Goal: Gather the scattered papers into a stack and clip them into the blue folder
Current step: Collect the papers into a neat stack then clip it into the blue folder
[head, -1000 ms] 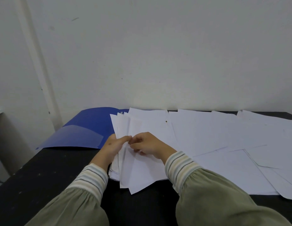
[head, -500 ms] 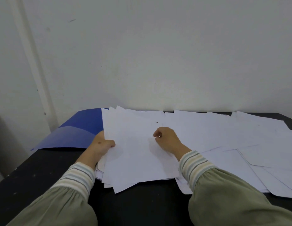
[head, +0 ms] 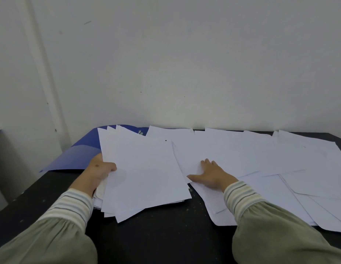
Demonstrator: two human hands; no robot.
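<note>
L hand (head: pixel 101 168) fingers grip stack (head: pixel 145 176); R hand (head: pixel 209 173) fingers spread flat on loose sheets (head: pixel 280 168), which run right, nearer R.

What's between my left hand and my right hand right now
In the head view, the gathered stack of papers fills the stretch: the left hand grips its left edge, while the right hand lies flat on a loose sheet beside its right edge.

1 folder (head: pixel 74 159), 1 stack (head: pixel 146 178), 2 hands, left (head: pixel 100 169) and right (head: pixel 211 174), 1 bench (head: pixel 156 235); loose sheets (head: pixel 280 159) too overlapped to count.
</note>
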